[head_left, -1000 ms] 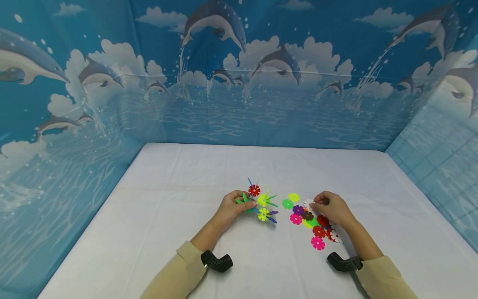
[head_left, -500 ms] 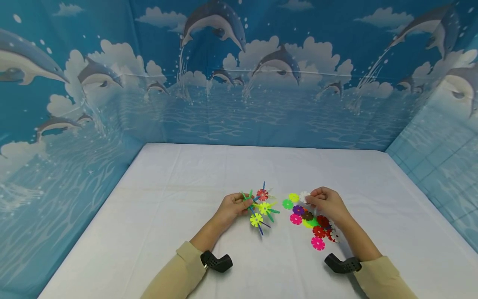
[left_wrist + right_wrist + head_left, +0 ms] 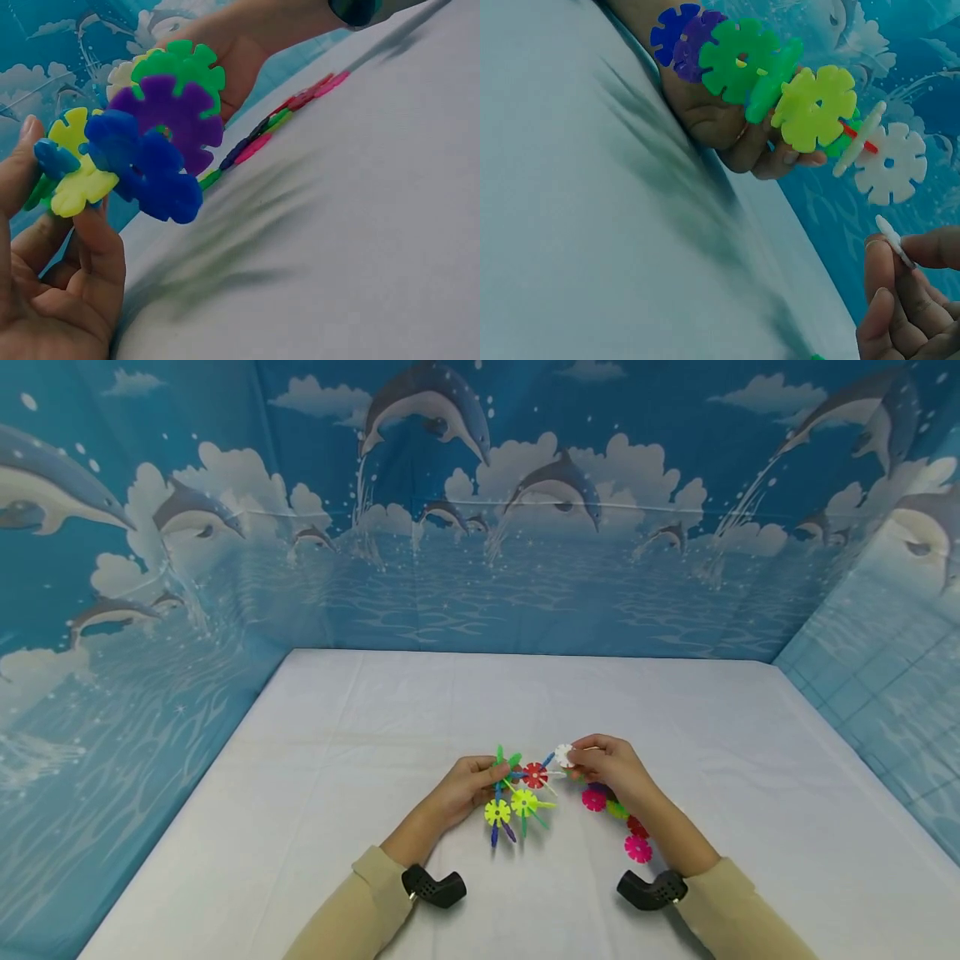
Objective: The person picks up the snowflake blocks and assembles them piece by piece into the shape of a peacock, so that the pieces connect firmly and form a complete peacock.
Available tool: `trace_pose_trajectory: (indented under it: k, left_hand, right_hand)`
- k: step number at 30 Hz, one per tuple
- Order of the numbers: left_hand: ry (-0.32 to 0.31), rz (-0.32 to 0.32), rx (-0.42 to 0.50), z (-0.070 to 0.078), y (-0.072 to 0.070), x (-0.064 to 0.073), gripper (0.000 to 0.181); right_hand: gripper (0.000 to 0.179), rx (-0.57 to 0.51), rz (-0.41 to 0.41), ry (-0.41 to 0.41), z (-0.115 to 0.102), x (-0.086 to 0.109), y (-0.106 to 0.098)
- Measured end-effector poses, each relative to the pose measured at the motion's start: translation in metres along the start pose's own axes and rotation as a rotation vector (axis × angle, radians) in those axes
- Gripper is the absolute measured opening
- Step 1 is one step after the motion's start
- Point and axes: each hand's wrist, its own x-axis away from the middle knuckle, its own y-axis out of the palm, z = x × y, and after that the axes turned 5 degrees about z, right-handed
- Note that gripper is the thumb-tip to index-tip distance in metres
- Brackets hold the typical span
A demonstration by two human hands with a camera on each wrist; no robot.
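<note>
My left hand [image 3: 468, 787] grips a cluster of interlocking snowflake discs [image 3: 524, 803] above the white table, thumb on its green part. Red, yellow, green, blue, purple and white discs are slotted together at angles. In the left wrist view a blue disc [image 3: 142, 169] and a purple one fan out past the fingertips. Between thumb and finger, my right hand [image 3: 615, 768] pinches a single white disc [image 3: 564, 756], right by the cluster's far right side. The right wrist view shows that pinched white disc [image 3: 894, 238] nearly edge-on, just below a white disc [image 3: 891, 163] on the cluster.
Loose discs lie on the table to the right, partly hidden under the right forearm, among them a pink disc [image 3: 593, 799] and another pink disc [image 3: 638, 848]. Black devices sit at both wrists. A dolphin-print curtain [image 3: 480, 585] borders the white table [image 3: 360, 718].
My right hand has lifted the white disc from the loose discs and carried it left to the cluster. The left hand has turned the cluster, bringing its red disc toward the right hand.
</note>
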Motion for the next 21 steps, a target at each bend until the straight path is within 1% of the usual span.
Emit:
trace_pose_trajectory:
  k: [2, 4, 7, 10, 16, 21]
  left_hand:
    - [-0.005, -0.008, -0.001, 0.000, -0.001, 0.000, 0.042]
    - [-0.011, -0.014, -0.001, -0.001, -0.001, 0.001, 0.040]
    - [-0.022, -0.025, 0.001, -0.001, -0.002, 0.000, 0.029]
    - [-0.034, -0.028, 0.002, -0.001, -0.002, -0.001, 0.021]
    - [-0.043, -0.015, -0.033, 0.000, -0.001, 0.000, 0.021]
    - [-0.050, 0.005, -0.085, 0.002, 0.002, 0.000, 0.032]
  right_hand:
    - [0.033, -0.046, -0.027, 0.007, -0.003, -0.001, 0.007]
    - [0.030, -0.082, -0.060, 0.004, -0.007, -0.001, 0.012]
    - [0.027, -0.124, -0.116, 0.000, -0.011, 0.000, 0.018]
    - [0.024, -0.134, -0.157, 0.005, -0.013, 0.000, 0.022]
    - [0.018, -0.134, -0.175, 0.027, -0.013, 0.001, 0.027]
    - [0.016, -0.138, -0.144, 0.029, -0.014, 0.004, 0.031]
